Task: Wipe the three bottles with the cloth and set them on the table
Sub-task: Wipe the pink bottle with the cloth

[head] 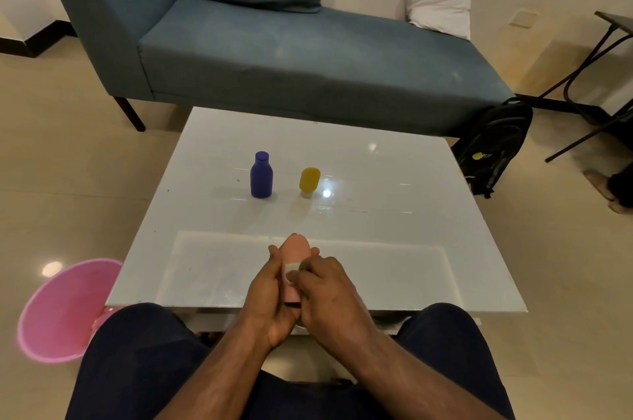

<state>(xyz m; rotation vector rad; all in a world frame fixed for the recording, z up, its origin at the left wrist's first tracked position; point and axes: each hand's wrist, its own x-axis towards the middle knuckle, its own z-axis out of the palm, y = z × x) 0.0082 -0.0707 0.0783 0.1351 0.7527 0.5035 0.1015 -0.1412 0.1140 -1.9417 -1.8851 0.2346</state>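
I've got the pink bottle (295, 256) gripped in my left hand (270, 296) over the near edge of the white table (394, 248), tip pointing away from me. My right hand (329, 292) closes over it, pinching a small white cloth (291, 268) against its side. Further out, the blue bottle (261, 175) stands upright, the yellow bottle (309, 180) just beside it, apart.

Head view, down over near table (376, 248).
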